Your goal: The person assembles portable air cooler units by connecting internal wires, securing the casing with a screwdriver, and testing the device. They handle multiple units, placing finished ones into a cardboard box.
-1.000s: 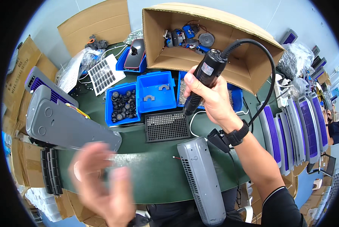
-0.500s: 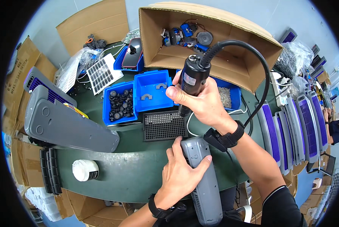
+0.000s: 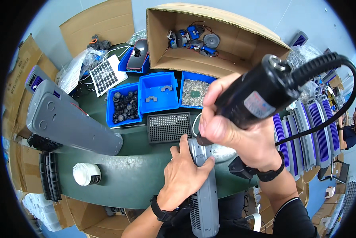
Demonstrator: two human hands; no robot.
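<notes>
My right hand [image 3: 247,139] is wrapped around a black corded electric screwdriver [image 3: 251,95], tilted with its cable end up to the right. Its lower end points at the top of a long grey plastic housing [image 3: 205,206]; my fingers hide the tip, so contact cannot be told. My left hand [image 3: 184,172] grips the upper part of that housing, thumb on its face and fingers along its left edge. The housing's far end rests by the table, its near end over my lap. Just beyond lies a black perforated tray [image 3: 169,135], partly filled with small light pieces.
Blue bins hold black round parts [image 3: 125,106], grey brackets [image 3: 151,99] and many small screws [image 3: 194,90]. A cardboard box [image 3: 245,59] of motors stands behind. Left are a large grey housing [image 3: 73,123] and a white jar [image 3: 84,173]. Purple-grey units [image 3: 319,127] stand right; a person [image 3: 352,129] sits beyond.
My right hand has brought the screwdriver down and right, tilting it, its lower end now at the housing's top. My left hand and the housing have shifted slightly left.
</notes>
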